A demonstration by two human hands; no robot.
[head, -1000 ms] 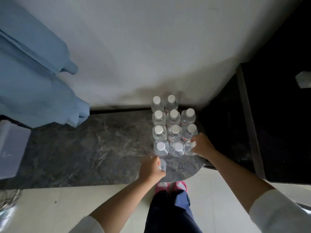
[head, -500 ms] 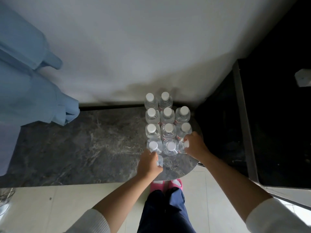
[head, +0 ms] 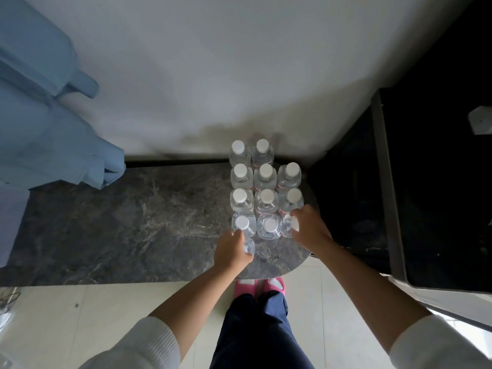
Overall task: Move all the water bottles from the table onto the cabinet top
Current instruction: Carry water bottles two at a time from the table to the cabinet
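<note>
Several clear water bottles with white caps stand packed in rows at the right end of a dark marble surface [head: 127, 230]. My left hand [head: 231, 250] grips the front-left bottle [head: 242, 225] around its lower body. My right hand [head: 310, 230] curls round the front-right bottle [head: 288, 226], hiding most of it. Between them stands the front-middle bottle [head: 269, 226], untouched. The back rows [head: 265, 173] reach to the white wall.
Large blue water jugs [head: 48, 134] lie at the left over the marble surface. A dark recess with a grey frame [head: 386, 182] lies to the right. My legs and pink slippers [head: 259, 284] stand on the pale floor below the rounded edge.
My left hand has slid forward from beside the front-left bottle to grip it. My right hand stays on the front-right bottle. The view has shifted slightly.
</note>
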